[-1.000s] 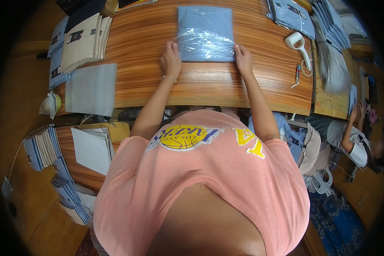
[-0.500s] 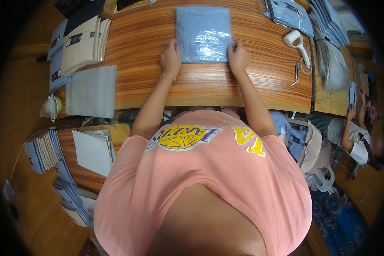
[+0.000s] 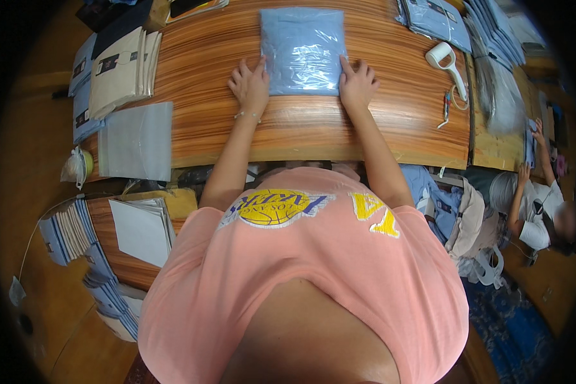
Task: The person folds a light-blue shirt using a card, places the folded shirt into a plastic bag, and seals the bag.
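One blue bagged garment (image 3: 303, 48) lies flat on a wooden table's (image 3: 201, 131) far middle, left hand (image 3: 251, 85) spread at its left edge, right hand (image 3: 358, 85) spread at its right edge, beige packs (image 3: 116, 80) far left, clear plastic (image 3: 137, 144) near left, white roller (image 3: 439, 54) right.

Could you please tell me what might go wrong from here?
The clear wrapping on the blue package looks creased, so it might wrinkle further if the left hand and right hand, at its sides, press inward. The clear plastic sheets seem to overhang the near edge of the table, so a bump could slide them off.
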`<state>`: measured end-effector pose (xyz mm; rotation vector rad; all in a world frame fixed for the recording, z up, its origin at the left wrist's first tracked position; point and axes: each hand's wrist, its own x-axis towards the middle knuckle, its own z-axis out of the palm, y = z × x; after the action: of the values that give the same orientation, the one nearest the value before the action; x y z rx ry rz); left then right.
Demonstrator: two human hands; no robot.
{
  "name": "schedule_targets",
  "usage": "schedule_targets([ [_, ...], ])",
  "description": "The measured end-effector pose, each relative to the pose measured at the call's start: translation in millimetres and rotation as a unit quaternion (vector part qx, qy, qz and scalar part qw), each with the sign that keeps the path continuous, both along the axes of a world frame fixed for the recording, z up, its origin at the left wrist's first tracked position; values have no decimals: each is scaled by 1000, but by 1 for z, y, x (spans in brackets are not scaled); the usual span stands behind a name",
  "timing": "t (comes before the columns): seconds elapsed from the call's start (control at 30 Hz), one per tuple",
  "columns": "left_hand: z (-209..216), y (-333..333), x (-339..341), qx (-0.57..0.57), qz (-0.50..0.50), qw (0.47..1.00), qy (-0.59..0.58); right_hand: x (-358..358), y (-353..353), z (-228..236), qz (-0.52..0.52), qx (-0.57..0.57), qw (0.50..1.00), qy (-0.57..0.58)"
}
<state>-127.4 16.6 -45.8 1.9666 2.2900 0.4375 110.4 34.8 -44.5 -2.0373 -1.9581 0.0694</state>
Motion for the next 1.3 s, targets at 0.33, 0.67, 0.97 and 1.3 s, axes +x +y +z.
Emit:
schedule_targets([
  [0.33,-9,-5,-1,-5,6,1000,-15,5,-5,-16,2,-26,1000,5],
  [0.67,8,1,18,57,-204,975,-68,-8,1,1,150,-7,986,75],
  [0.97,26,1,-5,22,-142,981,-133,21,-12,8,197,29,952,234],
  [1.3,28,11,4,166,-205,964,-23,-1,4,28,240,191,952,24],
])
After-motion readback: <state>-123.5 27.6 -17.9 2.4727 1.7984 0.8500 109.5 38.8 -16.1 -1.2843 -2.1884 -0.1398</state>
